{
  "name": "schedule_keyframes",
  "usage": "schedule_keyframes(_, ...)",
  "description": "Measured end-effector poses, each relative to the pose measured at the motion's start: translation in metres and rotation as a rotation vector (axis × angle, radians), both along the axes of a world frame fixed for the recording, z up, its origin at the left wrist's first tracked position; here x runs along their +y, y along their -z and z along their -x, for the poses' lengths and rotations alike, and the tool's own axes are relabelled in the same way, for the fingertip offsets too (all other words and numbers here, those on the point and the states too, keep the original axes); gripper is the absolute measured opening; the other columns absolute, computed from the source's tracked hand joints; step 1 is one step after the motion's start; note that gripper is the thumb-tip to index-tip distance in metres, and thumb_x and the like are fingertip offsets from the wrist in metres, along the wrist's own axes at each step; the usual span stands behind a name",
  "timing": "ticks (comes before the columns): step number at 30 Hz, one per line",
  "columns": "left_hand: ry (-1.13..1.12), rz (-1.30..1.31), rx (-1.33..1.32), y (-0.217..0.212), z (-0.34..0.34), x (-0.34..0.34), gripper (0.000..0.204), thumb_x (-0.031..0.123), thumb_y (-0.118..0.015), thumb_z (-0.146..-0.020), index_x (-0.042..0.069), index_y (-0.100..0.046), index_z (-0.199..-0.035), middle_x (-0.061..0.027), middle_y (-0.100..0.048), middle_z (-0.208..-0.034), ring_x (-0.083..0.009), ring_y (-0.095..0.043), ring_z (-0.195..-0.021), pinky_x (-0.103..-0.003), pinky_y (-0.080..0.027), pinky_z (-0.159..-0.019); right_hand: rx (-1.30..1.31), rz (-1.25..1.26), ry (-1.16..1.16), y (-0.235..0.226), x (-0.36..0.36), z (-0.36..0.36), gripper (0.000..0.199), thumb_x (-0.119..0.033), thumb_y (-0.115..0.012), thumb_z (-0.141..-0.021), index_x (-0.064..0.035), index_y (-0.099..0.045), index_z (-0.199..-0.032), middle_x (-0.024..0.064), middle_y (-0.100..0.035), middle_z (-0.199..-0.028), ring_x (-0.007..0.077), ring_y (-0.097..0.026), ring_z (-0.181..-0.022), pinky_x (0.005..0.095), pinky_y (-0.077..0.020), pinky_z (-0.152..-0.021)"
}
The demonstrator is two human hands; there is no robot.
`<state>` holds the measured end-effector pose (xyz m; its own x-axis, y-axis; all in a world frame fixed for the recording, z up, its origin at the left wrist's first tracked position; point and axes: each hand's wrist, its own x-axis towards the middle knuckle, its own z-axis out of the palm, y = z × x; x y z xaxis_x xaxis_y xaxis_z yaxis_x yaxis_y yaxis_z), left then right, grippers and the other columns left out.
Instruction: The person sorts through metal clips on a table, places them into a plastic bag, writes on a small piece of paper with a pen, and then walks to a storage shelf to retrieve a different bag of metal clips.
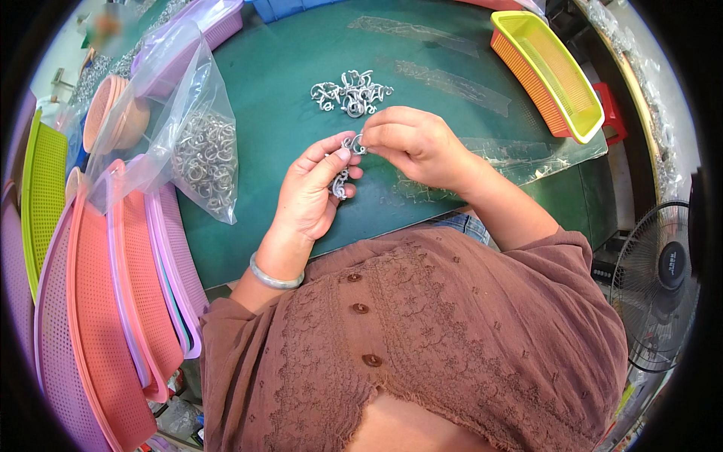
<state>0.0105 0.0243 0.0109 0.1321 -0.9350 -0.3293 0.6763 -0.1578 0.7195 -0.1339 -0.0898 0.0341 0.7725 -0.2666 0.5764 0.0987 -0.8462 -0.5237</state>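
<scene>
rings [340, 184] held over green surface [271, 83], nr its front edge, loose pile [352, 93] behind; fan [672, 265] off rt edge. l hand [307, 192] palm half up, fingers curled round a few; r hand [423, 145] back up, fingertips pinching one.

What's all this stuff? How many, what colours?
Flat worktable: one, green, centre
Curly metal rings: one pile, silvery, on worktable
Plastic bag: one, clear, holding silvery rings, left
Oblong plastic baskets: nested pair, yellow and orange, upper right
Perforated plastic baskets: several, pink, purple, lime, left
Long plastic basket: one, purple, upper left
Round plastic baskets: stack, peach, behind bag
Plastic container: one, blue, top edge
Plastic object: one, red, right
Film strips: several, clear, on worktable
Round fan: one, black, right
Bangle: one, pale, left wrist
Buttoned shirt: one, brown, bottom
Left hand: one, holding ring cluster
Right hand: one, touching cluster
</scene>
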Motion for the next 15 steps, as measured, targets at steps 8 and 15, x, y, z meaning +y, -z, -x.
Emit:
schedule_keyframes(8, -0.032, -0.018, 0.028, 0.007, -0.007, 0.001, 0.020, 0.011, -0.045, -0.086, 0.004, -0.052, -0.104, -0.0076, -0.058, -0.086, -0.0160, -0.056, -0.072, -0.025, -0.044, -0.053, 0.079, -0.157, 0.166, 0.010, -0.007, 0.001, 0.012, -0.002, -0.056, -0.074, -0.0018, -0.059, -0.086, 0.0121, -0.059, -0.083, 0.0284, -0.058, -0.077, 0.0335, -0.0472, -0.066)
schedule_keyframes(15, -0.062, 0.044, 0.238, 0.008, -0.015, 0.001, 0.022, 0.015, -0.043, -0.084, 0.004, -0.051, -0.102, -0.0108, -0.058, -0.091, -0.0202, -0.058, -0.076, -0.029, -0.047, -0.055, 0.374, -0.116, 0.242, 0.019, -0.007, 0.001, 0.012, -0.008, -0.059, -0.074, -0.0025, -0.060, -0.085, 0.0123, -0.057, -0.081, 0.0278, -0.056, -0.074, 0.0346, -0.0450, -0.066)
